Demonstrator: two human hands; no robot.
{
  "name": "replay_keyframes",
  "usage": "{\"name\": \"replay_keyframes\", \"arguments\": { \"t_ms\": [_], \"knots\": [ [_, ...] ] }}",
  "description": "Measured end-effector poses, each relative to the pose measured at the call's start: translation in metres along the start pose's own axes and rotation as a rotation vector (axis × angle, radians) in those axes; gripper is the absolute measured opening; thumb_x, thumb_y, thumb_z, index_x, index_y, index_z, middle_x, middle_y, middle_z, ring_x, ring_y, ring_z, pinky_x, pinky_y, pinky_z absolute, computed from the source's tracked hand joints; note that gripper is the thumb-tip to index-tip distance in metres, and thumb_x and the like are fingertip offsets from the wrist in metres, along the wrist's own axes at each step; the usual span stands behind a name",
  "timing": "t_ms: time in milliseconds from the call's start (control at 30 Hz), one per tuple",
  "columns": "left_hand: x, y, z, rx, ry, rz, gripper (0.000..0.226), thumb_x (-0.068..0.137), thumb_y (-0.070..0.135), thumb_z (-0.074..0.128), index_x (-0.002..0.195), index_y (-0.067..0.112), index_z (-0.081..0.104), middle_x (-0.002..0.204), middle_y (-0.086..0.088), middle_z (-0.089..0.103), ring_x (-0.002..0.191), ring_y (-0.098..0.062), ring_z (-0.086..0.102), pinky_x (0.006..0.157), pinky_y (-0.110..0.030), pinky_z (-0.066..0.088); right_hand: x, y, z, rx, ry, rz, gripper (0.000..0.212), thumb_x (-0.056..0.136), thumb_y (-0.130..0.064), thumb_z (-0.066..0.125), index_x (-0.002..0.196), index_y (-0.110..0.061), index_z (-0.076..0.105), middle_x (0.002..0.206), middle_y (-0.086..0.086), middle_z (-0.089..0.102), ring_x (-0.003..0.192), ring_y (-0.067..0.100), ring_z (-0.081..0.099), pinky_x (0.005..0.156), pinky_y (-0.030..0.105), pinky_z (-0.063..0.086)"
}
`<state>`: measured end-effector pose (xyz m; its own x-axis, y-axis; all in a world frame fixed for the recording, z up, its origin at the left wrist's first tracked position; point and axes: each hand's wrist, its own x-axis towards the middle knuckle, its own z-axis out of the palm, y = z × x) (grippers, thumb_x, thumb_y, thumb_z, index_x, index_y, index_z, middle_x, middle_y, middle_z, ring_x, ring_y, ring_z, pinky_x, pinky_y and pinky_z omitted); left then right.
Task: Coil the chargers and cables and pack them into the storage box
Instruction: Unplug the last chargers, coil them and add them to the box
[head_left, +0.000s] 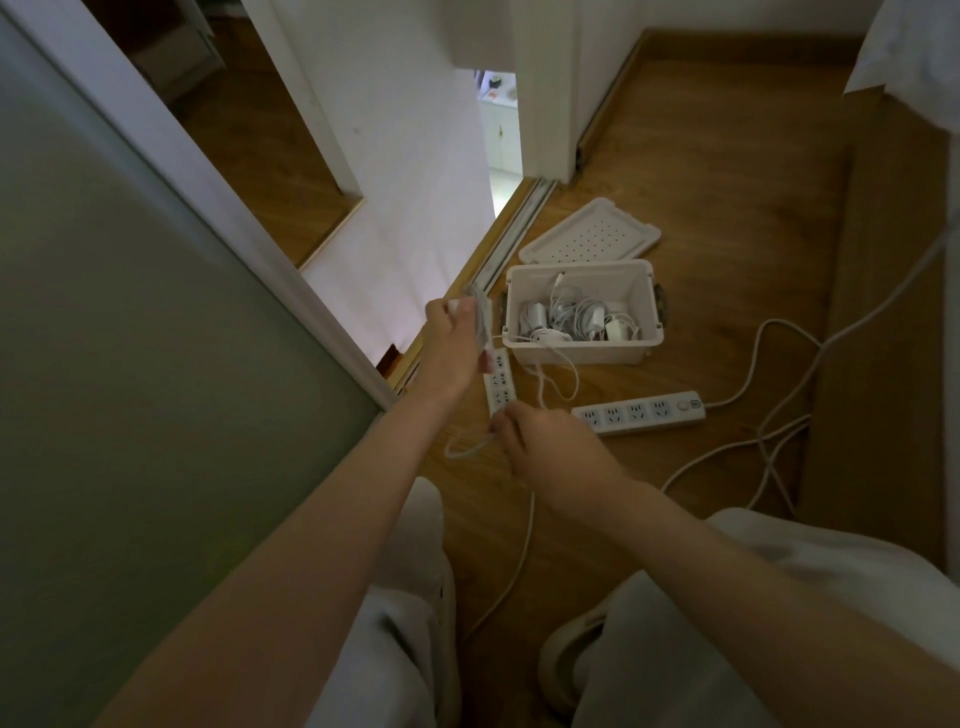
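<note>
You have no text, label, brand or number in front of you that can be read. The power strip (639, 414) at centre right of the frame shows only its socket holes and a round button, and any print on it is too small to make out. The same goes for the second power strip (500, 383) just left of the storage box (582, 354) at mid frame. The white chargers (615, 327) inside that box are also too small and blurred to read.
</note>
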<state>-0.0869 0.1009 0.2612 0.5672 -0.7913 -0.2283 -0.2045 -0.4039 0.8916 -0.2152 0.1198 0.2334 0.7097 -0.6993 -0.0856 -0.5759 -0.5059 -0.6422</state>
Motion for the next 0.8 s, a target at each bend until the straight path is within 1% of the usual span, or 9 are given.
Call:
{"name": "replay_keyframes", "arguments": {
  "t_ms": [67,133,233,300,433,500,633,733,800],
  "knots": [
    [0.003,0.003,-0.001,-0.256,0.005,-0.194,0.033,0.102,0.039,0.027,0.117,0.012,0.04,0.087,-0.007,0.052,0.066,-0.013,0.056,0.054,-0.022,0.051,-0.006,-0.002,0.008,-0.009,-0.058,-0.013,0.025,0.102,-0.026,0.032,0.117,-0.015,0.049,0.09,0.006,0.065,0.071,0.018,0.059,0.062,0.029,0.048],
    [0.0,0.008,-0.005,-0.712,-0.058,-0.386,0.034,0.101,0.038,0.033,0.105,0.008,0.048,0.077,-0.01,0.05,0.061,-0.015,0.052,0.049,-0.025,0.052,-0.009,0.0,0.013,-0.031,-0.099,-0.038,0.022,0.101,-0.02,0.036,0.119,-0.016,0.047,0.095,0.005,0.065,0.078,0.017,0.061,0.068,0.028,0.05],
    [0.0,0.011,-0.018,-1.17,-0.143,-0.45,0.031,0.1,0.035,0.038,0.106,0.006,0.048,0.08,-0.013,0.052,0.055,-0.014,0.051,0.038,-0.019,0.046,-0.006,0.013,0.02,-0.147,-0.261,-0.014,0.024,0.096,-0.012,0.044,0.119,-0.018,0.048,0.109,0.006,0.063,0.094,0.019,0.059,0.083,0.03,0.049],
    [0.003,0.01,-0.026,-1.116,-0.204,-0.419,0.032,0.1,0.032,0.036,0.108,0.003,0.048,0.076,-0.014,0.055,0.041,-0.011,0.046,0.031,-0.016,0.037,-0.002,0.028,0.021,-0.159,-0.301,0.074,0.022,0.095,-0.013,0.046,0.115,-0.018,0.051,0.112,0.007,0.062,0.097,0.021,0.06,0.084,0.03,0.051],
    [0.003,0.006,-0.033,-0.952,-0.303,-0.375,0.043,0.098,0.032,0.037,0.079,0.002,0.062,0.075,-0.011,0.054,0.031,-0.007,0.038,0.025,-0.013,0.025,0.011,0.054,0.009,-0.107,-0.221,0.197,0.014,0.095,-0.014,0.047,0.105,-0.015,0.056,0.106,0.004,0.064,0.09,0.015,0.061,0.075,0.023,0.048],
    [0.002,0.004,-0.034,-0.864,-0.316,-0.359,0.036,0.098,0.033,0.038,0.088,0.003,0.056,0.074,-0.01,0.058,0.031,-0.007,0.036,0.026,-0.013,0.023,0.015,0.055,0.005,-0.054,-0.152,0.239,0.017,0.095,-0.018,0.048,0.109,-0.011,0.056,0.11,0.006,0.061,0.094,0.018,0.059,0.083,0.03,0.051],
    [0.0,0.0,-0.028,-0.756,-0.286,-0.34,0.033,0.099,0.032,0.036,0.107,0.004,0.049,0.077,-0.011,0.063,0.031,-0.007,0.035,0.026,-0.013,0.023,0.016,0.036,0.01,0.13,0.096,0.053,0.056,0.087,-0.01,0.061,0.137,-0.01,0.036,0.137,0.004,0.038,0.118,0.017,0.049,0.096,0.025,0.046],
    [-0.005,0.004,-0.021,-0.685,-0.243,-0.352,0.038,0.099,0.035,0.037,0.098,0.002,0.056,0.072,-0.011,0.062,0.031,-0.007,0.034,0.027,-0.013,0.022,0.012,0.017,0.012,0.267,0.247,-0.146,0.062,0.085,0.003,0.057,0.14,-0.008,0.03,0.138,0.004,0.037,0.123,0.009,0.04,0.1,0.007,0.033],
    [-0.008,0.006,-0.018,-0.664,-0.224,-0.351,0.043,0.098,0.036,0.037,0.095,0.0,0.059,0.067,-0.01,0.058,0.031,-0.007,0.034,0.028,-0.013,0.02,0.009,0.007,0.011,0.485,0.199,-0.122,0.061,0.084,0.009,0.053,0.137,-0.01,0.03,0.13,-0.006,0.043,0.117,-0.003,0.043,0.096,0.001,0.032]
  ]
}}
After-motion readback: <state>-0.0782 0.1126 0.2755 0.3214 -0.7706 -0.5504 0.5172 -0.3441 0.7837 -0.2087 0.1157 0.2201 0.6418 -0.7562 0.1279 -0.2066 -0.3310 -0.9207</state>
